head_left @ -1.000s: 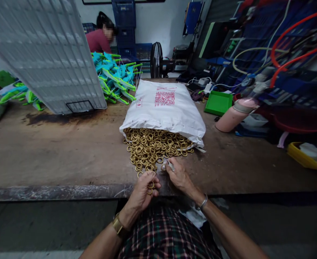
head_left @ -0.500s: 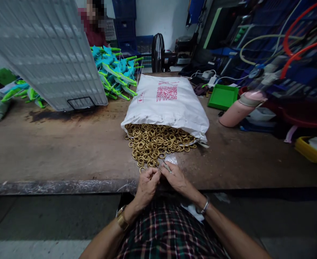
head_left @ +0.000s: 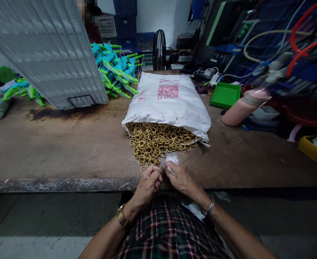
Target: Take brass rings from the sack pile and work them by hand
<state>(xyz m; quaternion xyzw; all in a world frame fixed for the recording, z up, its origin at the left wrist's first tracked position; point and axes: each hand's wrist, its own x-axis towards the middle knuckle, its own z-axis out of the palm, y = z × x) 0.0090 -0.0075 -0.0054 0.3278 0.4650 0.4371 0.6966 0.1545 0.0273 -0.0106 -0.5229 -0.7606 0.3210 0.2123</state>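
A white sack [head_left: 169,104] with red print lies on the brown workbench [head_left: 53,147], its mouth facing me. Several brass rings [head_left: 155,140] spill out of it in a heap. My left hand [head_left: 147,183] is closed at the bench's near edge, pinching a brass ring between fingertips. My right hand [head_left: 180,178] is closed right beside it, pinching a small clear plastic bag [head_left: 171,162]. The two hands' fingertips almost meet just in front of the ring heap.
A grey ribbed panel [head_left: 47,54] leans at the back left beside a pile of teal and green plastic parts [head_left: 115,72]. A green tray [head_left: 224,95], a pink bottle [head_left: 242,108], a fan [head_left: 158,50] and hoses crowd the right. A person stands behind the panel.
My left hand rose from below the bench edge and met my right hand; both now pinch at the ring and small bag. The person at the back moved left.
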